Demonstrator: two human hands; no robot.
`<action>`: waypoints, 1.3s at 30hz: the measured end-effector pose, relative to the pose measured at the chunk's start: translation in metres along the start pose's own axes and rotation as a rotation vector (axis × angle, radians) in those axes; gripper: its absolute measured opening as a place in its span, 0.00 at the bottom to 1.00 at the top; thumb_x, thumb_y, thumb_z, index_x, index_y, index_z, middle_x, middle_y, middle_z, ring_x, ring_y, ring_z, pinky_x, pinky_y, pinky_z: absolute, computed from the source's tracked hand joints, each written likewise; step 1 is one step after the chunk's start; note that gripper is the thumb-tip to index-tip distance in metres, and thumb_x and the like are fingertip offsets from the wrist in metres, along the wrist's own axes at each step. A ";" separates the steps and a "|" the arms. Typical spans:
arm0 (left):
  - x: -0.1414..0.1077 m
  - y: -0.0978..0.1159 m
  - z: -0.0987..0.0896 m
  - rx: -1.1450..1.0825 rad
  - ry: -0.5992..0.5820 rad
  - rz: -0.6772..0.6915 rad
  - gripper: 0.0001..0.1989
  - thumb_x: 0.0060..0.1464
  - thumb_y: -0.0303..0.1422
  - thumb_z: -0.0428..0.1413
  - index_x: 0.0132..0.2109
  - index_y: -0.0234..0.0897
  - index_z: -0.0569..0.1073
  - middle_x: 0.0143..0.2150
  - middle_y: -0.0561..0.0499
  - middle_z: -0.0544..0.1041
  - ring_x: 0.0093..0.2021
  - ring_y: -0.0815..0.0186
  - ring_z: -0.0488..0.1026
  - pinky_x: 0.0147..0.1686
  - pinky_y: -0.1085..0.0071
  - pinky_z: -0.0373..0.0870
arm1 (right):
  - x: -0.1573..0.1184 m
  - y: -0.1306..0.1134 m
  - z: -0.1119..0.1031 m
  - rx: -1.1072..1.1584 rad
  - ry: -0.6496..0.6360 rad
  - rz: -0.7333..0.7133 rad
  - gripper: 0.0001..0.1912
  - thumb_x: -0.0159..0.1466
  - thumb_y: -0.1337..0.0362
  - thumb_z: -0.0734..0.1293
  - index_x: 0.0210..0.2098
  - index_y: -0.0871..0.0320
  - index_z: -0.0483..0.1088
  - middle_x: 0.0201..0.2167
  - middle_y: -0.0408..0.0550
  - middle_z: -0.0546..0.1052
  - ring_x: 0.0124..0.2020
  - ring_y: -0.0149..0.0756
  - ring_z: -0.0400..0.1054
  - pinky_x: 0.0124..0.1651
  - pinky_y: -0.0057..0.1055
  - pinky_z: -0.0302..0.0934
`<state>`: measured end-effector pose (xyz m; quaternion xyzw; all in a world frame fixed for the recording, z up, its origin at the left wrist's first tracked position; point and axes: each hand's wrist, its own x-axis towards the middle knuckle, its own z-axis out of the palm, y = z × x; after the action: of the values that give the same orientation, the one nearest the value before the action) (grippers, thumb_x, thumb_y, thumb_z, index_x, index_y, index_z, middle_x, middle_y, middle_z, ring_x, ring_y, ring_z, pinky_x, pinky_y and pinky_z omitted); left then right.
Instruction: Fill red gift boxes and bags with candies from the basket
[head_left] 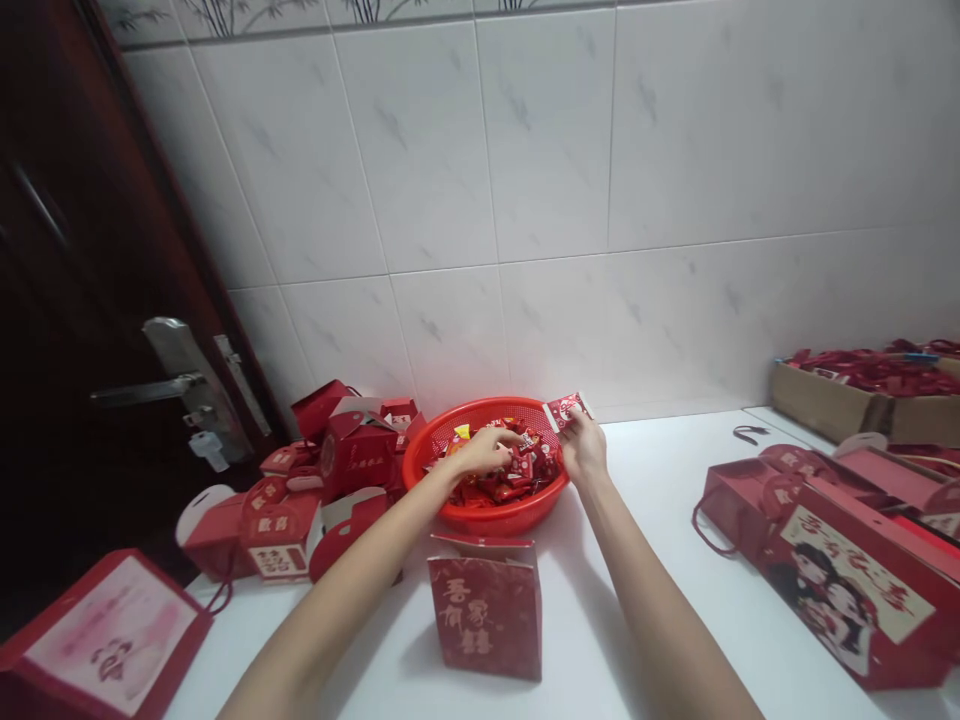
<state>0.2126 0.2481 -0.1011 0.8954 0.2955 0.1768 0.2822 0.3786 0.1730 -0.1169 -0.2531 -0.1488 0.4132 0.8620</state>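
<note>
A red plastic basket (495, 518) holds a heap of wrapped candies (517, 480), mostly red with a few yellow and orange bits. My left hand (487, 452) reaches over the heap from the left, fingers partly stretched and apart above the wrappers; I see nothing held in it. At the basket's right rim, my right hand (585, 450) pinches a small red-and-white candy packet (564, 411), raised above the rim. In front of the basket, between my forearms, a dark red gift box (487, 615) with gold characters stands upright; its inside is hidden.
Several red gift boxes (360, 450) are piled left of the basket, near a pink-and-red bag (112, 640). Larger red boxes (832, 570) and a cardboard carton (832, 400) of red items stand right. A tiled wall (555, 340) rises behind the white table (660, 500); a dark door (67, 300) is left.
</note>
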 end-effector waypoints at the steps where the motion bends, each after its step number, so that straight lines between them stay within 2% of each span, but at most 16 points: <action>1: 0.000 -0.001 0.003 0.059 -0.041 0.000 0.24 0.40 0.23 0.55 0.47 0.36 0.81 0.43 0.48 0.83 0.41 0.60 0.78 0.39 0.70 0.73 | 0.002 0.001 -0.001 0.000 -0.007 0.003 0.11 0.48 0.66 0.74 0.25 0.54 0.67 0.21 0.37 0.77 0.25 0.30 0.71 0.32 0.28 0.69; 4: 0.002 -0.001 0.007 0.187 -0.082 0.042 0.14 0.41 0.25 0.59 0.38 0.36 0.81 0.36 0.50 0.81 0.37 0.60 0.78 0.38 0.71 0.71 | 0.003 0.003 -0.004 0.000 -0.022 0.009 0.10 0.48 0.66 0.73 0.25 0.54 0.66 0.21 0.37 0.76 0.24 0.31 0.71 0.32 0.28 0.69; 6: 0.003 -0.001 0.005 0.180 -0.023 0.042 0.08 0.45 0.29 0.59 0.35 0.37 0.80 0.35 0.50 0.81 0.37 0.60 0.77 0.39 0.71 0.71 | 0.002 0.002 -0.004 0.000 -0.029 0.009 0.10 0.48 0.67 0.73 0.25 0.54 0.67 0.21 0.37 0.76 0.25 0.31 0.71 0.32 0.28 0.69; 9: 0.003 -0.003 0.000 0.072 0.092 0.018 0.08 0.49 0.32 0.58 0.37 0.37 0.79 0.36 0.50 0.82 0.38 0.61 0.77 0.40 0.70 0.71 | -0.002 -0.001 -0.002 -0.007 -0.079 0.002 0.10 0.49 0.66 0.74 0.28 0.55 0.69 0.22 0.37 0.76 0.25 0.30 0.71 0.33 0.28 0.69; 13: 0.004 -0.005 -0.005 -0.112 0.226 0.057 0.08 0.47 0.33 0.60 0.37 0.35 0.78 0.36 0.49 0.81 0.37 0.62 0.76 0.42 0.67 0.72 | -0.010 -0.006 0.004 -0.056 -0.144 0.056 0.12 0.47 0.65 0.75 0.29 0.56 0.70 0.21 0.36 0.74 0.23 0.28 0.68 0.30 0.26 0.67; 17: 0.002 -0.002 -0.006 -0.121 0.425 0.191 0.06 0.48 0.30 0.60 0.37 0.36 0.77 0.40 0.47 0.79 0.45 0.60 0.75 0.50 0.62 0.70 | -0.019 -0.003 0.013 -0.099 -0.195 0.198 0.10 0.46 0.65 0.74 0.26 0.57 0.70 0.19 0.36 0.73 0.21 0.28 0.67 0.27 0.25 0.65; 19: 0.000 0.000 -0.008 -0.061 0.495 0.212 0.06 0.49 0.26 0.59 0.36 0.37 0.77 0.45 0.47 0.78 0.51 0.59 0.73 0.56 0.59 0.67 | -0.022 0.002 0.017 -0.134 -0.206 0.223 0.09 0.46 0.66 0.74 0.23 0.57 0.69 0.18 0.37 0.73 0.20 0.28 0.66 0.26 0.25 0.65; 21: -0.002 0.001 -0.008 -0.031 0.527 0.200 0.09 0.48 0.22 0.56 0.35 0.38 0.78 0.50 0.46 0.76 0.56 0.58 0.71 0.60 0.58 0.63 | -0.024 0.006 0.019 -0.167 -0.206 0.219 0.09 0.45 0.66 0.74 0.22 0.57 0.68 0.17 0.37 0.73 0.19 0.28 0.66 0.24 0.25 0.64; 24: -0.003 0.000 -0.007 -0.058 0.529 0.192 0.14 0.45 0.19 0.53 0.34 0.39 0.80 0.53 0.47 0.75 0.58 0.59 0.70 0.61 0.59 0.62 | -0.023 0.008 0.019 -0.191 -0.230 0.228 0.09 0.45 0.67 0.75 0.23 0.58 0.71 0.19 0.40 0.76 0.22 0.30 0.70 0.26 0.25 0.66; 28: -0.002 -0.001 -0.005 -0.125 0.490 0.225 0.16 0.46 0.20 0.52 0.34 0.39 0.82 0.53 0.48 0.76 0.57 0.61 0.70 0.60 0.62 0.64 | -0.021 0.007 0.015 -0.225 -0.351 0.299 0.11 0.47 0.68 0.76 0.30 0.59 0.75 0.26 0.44 0.80 0.29 0.35 0.76 0.32 0.30 0.72; 31: -0.001 0.000 -0.006 -0.187 0.476 0.229 0.16 0.51 0.22 0.50 0.34 0.39 0.83 0.55 0.48 0.76 0.58 0.61 0.70 0.59 0.64 0.65 | -0.020 0.008 0.013 -0.230 -0.328 0.285 0.12 0.47 0.69 0.76 0.32 0.59 0.75 0.27 0.45 0.81 0.30 0.37 0.77 0.34 0.33 0.73; 34: 0.000 0.001 -0.006 -0.284 0.454 0.167 0.17 0.54 0.26 0.49 0.43 0.39 0.82 0.55 0.47 0.77 0.57 0.60 0.72 0.56 0.64 0.70 | -0.020 0.009 0.014 -0.218 -0.278 0.236 0.11 0.46 0.70 0.77 0.30 0.59 0.75 0.26 0.44 0.81 0.30 0.36 0.76 0.34 0.32 0.73; 36: 0.001 0.000 -0.004 -0.365 0.406 0.134 0.18 0.54 0.29 0.53 0.50 0.37 0.79 0.54 0.45 0.78 0.52 0.59 0.74 0.51 0.63 0.73 | -0.020 0.009 0.015 -0.224 -0.270 0.223 0.11 0.45 0.70 0.77 0.28 0.59 0.76 0.26 0.44 0.81 0.29 0.36 0.76 0.34 0.31 0.72; 39: 0.003 -0.004 -0.002 -0.457 0.367 0.121 0.25 0.51 0.34 0.61 0.57 0.35 0.73 0.53 0.42 0.77 0.47 0.59 0.76 0.46 0.63 0.76 | -0.021 0.008 0.015 -0.231 -0.266 0.195 0.12 0.44 0.69 0.77 0.29 0.59 0.76 0.26 0.44 0.81 0.30 0.37 0.77 0.36 0.32 0.72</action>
<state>0.2121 0.2531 -0.1015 0.7779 0.2401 0.4141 0.4071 0.3530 0.1654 -0.1098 -0.3067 -0.2823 0.5047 0.7560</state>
